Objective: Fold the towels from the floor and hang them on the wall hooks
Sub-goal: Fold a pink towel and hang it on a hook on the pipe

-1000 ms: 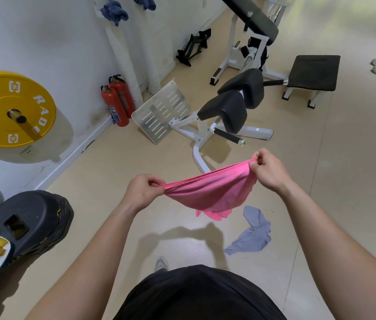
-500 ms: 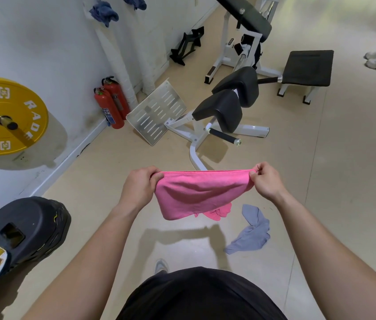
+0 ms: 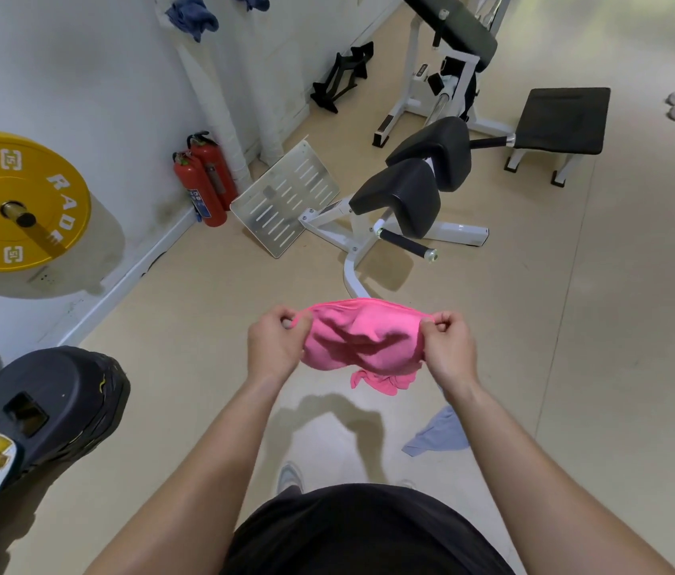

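I hold a pink towel up in front of me at waist height. My left hand pinches its left top corner and my right hand pinches its right top corner, so the cloth sags in a bunch between them. A second pink towel lies on the floor just below it, mostly hidden. A grey-blue towel lies crumpled on the floor beside my right forearm. Two blue towels, one and another, hang on the wall at the upper left.
A white exercise machine with black pads stands ahead, beside a slotted metal footplate. Two red fire extinguishers lean at the wall. A yellow weight plate hangs left; a black plate sits lower left. A black bench stands far right.
My hands have come closer together and the pink towel, stretched flat half a second ago, now bunches and sags between them. The view has tilted slightly.
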Tool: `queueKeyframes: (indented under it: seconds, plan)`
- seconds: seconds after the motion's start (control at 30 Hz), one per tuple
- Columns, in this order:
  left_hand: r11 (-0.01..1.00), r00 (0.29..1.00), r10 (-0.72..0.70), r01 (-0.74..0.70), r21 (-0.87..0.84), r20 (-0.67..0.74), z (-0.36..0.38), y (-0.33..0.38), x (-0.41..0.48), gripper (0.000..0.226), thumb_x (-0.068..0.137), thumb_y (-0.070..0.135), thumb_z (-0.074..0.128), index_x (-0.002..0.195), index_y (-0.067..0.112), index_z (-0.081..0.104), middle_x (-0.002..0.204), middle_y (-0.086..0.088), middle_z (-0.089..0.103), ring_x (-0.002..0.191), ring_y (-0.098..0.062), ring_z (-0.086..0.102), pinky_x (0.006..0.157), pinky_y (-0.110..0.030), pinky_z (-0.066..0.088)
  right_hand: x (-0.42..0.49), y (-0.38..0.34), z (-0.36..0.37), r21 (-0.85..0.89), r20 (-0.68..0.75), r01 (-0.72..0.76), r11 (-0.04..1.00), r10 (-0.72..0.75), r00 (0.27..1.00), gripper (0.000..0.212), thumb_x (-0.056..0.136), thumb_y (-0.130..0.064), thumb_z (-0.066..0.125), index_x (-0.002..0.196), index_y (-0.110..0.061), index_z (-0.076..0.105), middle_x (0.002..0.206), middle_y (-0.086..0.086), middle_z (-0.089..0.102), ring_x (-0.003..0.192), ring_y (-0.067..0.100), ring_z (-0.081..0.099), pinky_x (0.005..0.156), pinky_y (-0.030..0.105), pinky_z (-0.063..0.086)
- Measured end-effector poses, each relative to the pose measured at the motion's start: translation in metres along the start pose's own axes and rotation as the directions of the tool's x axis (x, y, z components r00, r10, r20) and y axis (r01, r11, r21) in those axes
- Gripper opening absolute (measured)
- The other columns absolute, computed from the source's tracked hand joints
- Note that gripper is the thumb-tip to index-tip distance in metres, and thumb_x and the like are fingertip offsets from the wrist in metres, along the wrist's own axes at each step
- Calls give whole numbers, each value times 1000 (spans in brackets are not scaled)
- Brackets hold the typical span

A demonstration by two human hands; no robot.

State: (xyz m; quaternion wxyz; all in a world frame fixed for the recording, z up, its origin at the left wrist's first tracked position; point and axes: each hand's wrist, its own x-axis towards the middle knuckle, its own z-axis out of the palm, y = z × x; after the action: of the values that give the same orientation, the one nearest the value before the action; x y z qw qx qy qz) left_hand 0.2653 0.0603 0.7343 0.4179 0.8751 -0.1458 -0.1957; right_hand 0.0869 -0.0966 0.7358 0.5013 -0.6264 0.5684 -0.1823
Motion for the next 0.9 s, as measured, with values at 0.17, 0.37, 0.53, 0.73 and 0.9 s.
queueKeyframes:
  seconds: [0.17,0.37,0.53,0.73,0.9]
  plan:
    - [975,987,-59,90,-204,152,32,5,-38,17,83,27,77,71,18,69,56,2,67,52,-19,64,59,-30,56,-39,3,29,214,172,-54,975,17,985,6,83,-19,69,81,-15,65,63,-4,64,62,17,62,72,45,56]
    - [958,946,-17,108,-265,325,38,6,-52,16,85,19,71,81,33,78,73,1,72,60,-19,65,74,-49,61,-65,3,36,309,293,-43,950,-52,955,14,89,-3,69,93,8,62,52,-1,61,44,6,56,51,16,45]
    - [958,954,-23,107,-267,298,34,6,-56,10,85,21,73,89,27,79,80,3,74,72,-22,73,80,-44,61,-66,3,31,324,284,-29,945,-68,956,7,89,5,65,93,10,62,59,1,66,54,7,64,56,16,49]
    - [950,965,-76,146,-275,250,32,6,-57,11,82,17,77,78,27,75,73,1,75,75,-18,74,81,-42,60,-65,7,38,275,272,20,961,-98,957,7,82,-9,78,81,-10,71,74,2,73,72,17,69,75,34,56]
    - [943,943,-34,139,-301,330,29,7,-57,24,90,9,64,82,27,77,77,-2,77,77,-20,73,81,-38,61,-60,5,36,242,293,23,970,-96,951,14,77,-8,82,84,-12,70,82,6,72,76,14,67,70,27,54]
